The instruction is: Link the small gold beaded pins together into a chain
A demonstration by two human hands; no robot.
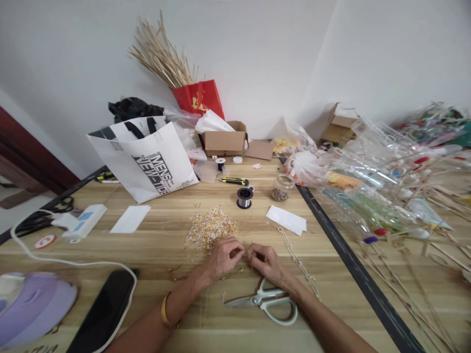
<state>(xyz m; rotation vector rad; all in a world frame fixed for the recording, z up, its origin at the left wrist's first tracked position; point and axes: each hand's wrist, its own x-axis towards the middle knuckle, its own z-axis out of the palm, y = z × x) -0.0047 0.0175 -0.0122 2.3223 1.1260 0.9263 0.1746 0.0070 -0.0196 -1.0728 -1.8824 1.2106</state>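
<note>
gold-and-clear beads lie in a loose, glittering heap on the table, at the far edge of the left hand. both hands have thumb and fingertips drawn together in a pinch, the right hand just beside the left; whether anything fine sits between the fingertips, i cannot tell.

a round clear jar holds a shallow layer of small mixed-colour pieces. a red bag is stuffed with dry, straw-like stalks, and an open cardboard box has something white and crumpled rising out of it.

a black spool carries silvery, smooth-wound wire; a smaller spool with a white top is wound with something dark. pale-handled scissors with metal blades lie open near the right wrist, and a thin linked chain trails past that arm. clear, ridged plastic bottles pile up at the right, with red, blue and white caps.

the white shopping bag reads "vogue", "men's" and "new-tide" in black; its smaller lettering is too fine to make out. the red bag shows a gold design.
</note>
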